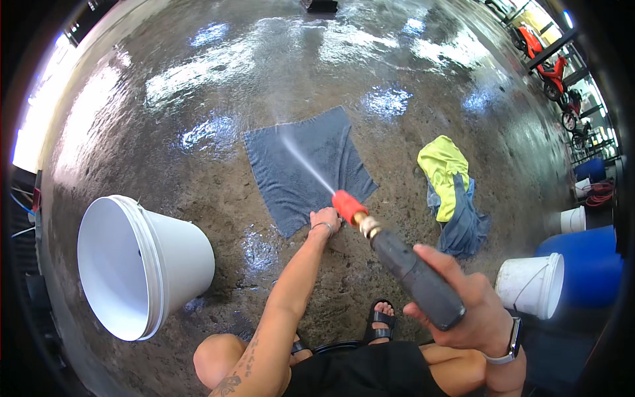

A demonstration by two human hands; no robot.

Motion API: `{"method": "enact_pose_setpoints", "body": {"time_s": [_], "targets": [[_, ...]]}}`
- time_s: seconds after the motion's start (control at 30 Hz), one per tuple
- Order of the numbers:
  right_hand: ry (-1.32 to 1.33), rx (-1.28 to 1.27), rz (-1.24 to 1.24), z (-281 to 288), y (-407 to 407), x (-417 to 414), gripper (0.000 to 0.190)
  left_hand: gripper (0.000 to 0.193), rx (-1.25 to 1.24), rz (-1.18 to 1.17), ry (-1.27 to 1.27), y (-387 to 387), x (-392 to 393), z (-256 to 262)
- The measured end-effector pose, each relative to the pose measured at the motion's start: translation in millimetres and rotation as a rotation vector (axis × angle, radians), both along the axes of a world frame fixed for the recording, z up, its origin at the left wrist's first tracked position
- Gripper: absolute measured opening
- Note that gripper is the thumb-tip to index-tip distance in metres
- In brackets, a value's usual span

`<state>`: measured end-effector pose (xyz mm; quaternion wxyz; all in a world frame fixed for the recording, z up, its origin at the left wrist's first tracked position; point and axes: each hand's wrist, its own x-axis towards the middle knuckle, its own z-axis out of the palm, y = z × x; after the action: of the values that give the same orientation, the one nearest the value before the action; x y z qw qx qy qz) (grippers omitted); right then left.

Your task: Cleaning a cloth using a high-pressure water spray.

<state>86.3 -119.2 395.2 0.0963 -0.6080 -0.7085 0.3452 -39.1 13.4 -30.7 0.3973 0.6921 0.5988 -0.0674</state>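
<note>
A grey-blue towel (302, 168) lies spread on the wet concrete floor (223, 198) in front of me. My left hand (326, 222) holds its near edge down against the floor, fingers curled and partly hidden. In my right hand (471, 302) is a pressure washer spray gun (414, 278) with a dark grip. Its brass fitting (367, 224) leads to a red nozzle (349, 206), pointed forward and left. A white jet of water (307, 166) shoots from the nozzle onto the towel's upper part, with mist beyond the far edge.
A large white bucket (181, 253) lies on its side at left. Yellow-green and grey cloths (449, 193) lie heaped at right. Farther right are a white pail (526, 283) and a blue drum (585, 268). Red motorcycles (550, 69) stand far right. A black hose (340, 346) lies near my feet.
</note>
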Motion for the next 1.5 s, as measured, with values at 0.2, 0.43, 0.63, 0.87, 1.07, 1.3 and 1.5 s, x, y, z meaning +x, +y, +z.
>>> {"method": "enact_pose_setpoints", "body": {"time_s": [0.2, 0.43, 0.63, 0.87, 1.07, 1.3, 1.5], "targets": [[-0.225, 0.018, -0.059, -2.4, -6.0, 2.8, 0.071, 0.02, 0.068, 0.01, -0.043, -5.5, 4.1, -12.6], [-0.247, 0.006, -0.013, 4.3, -14.5, 9.5, 0.069, 0.042, 0.363, 0.635, -0.222, 6.5, -39.2, -19.2], [-0.296, -0.051, 0.004, 8.3, -20.1, 23.7, 0.072, 0.076, 0.519, 0.791, 0.343, -19.7, -109.7, -25.2], [-0.16, 0.108, -0.172, 8.7, -22.8, 35.0, 0.064, 0.037, 0.402, 0.615, 0.281, -19.5, -108.2, -37.1], [-0.215, 0.048, -0.032, 19.9, -36.2, 44.1, 0.063, 0.028, 0.38, 0.708, 0.026, -17.9, -112.6, -26.1], [-0.213, 0.148, -0.006, 23.7, -54.7, 51.2, 0.065, 0.028, 0.134, 0.561, 0.111, -5.4, -116.6, -11.0], [-0.177, 0.247, -0.201, 34.4, -48.5, 45.7, 0.064, 0.023, 0.173, 0.833, 0.165, -16.0, -105.8, -12.7]]}}
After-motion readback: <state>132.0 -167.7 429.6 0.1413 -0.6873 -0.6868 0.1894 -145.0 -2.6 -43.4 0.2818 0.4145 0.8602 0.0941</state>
